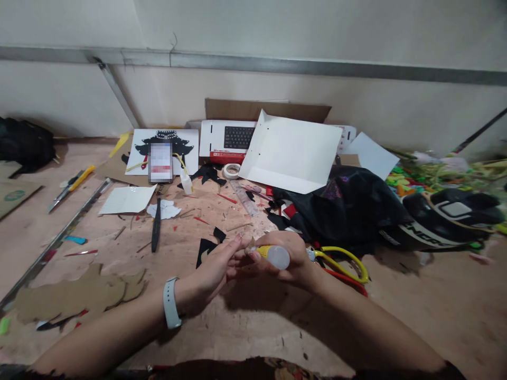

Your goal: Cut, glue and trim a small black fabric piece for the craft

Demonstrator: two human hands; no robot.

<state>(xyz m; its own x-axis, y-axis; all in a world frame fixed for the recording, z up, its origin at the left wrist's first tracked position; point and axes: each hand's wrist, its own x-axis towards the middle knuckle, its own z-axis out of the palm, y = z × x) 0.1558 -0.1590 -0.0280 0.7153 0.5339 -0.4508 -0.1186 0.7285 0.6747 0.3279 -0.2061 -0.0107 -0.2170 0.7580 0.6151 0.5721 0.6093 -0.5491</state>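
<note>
My right hand (pixel 293 253) is closed around a small squeeze bottle (pixel 278 257) with a yellow band, its round translucent base turned toward me. Its other end points at the fingers of my left hand (pixel 219 266). A small brownish scrap (pixel 251 245) shows at the left fingertips, which are partly closed about it; the lower fingers are partly hidden. Beside my right wrist lie scissors (pixel 344 258) with yellow and red handles, their blades partly covered by the hand. Black cut pieces (pixel 206 250) lie just beyond my left hand.
Brown cardboard cutouts (pixel 79 293) and a yellow utility knife (pixel 73 186) lie left. Farther back are a tape roll (pixel 232 170), a clear ruler (pixel 244 198), a white sheet (pixel 291 153) and a keyboard box (pixel 222 140). A black bag (pixel 340 208) sits right.
</note>
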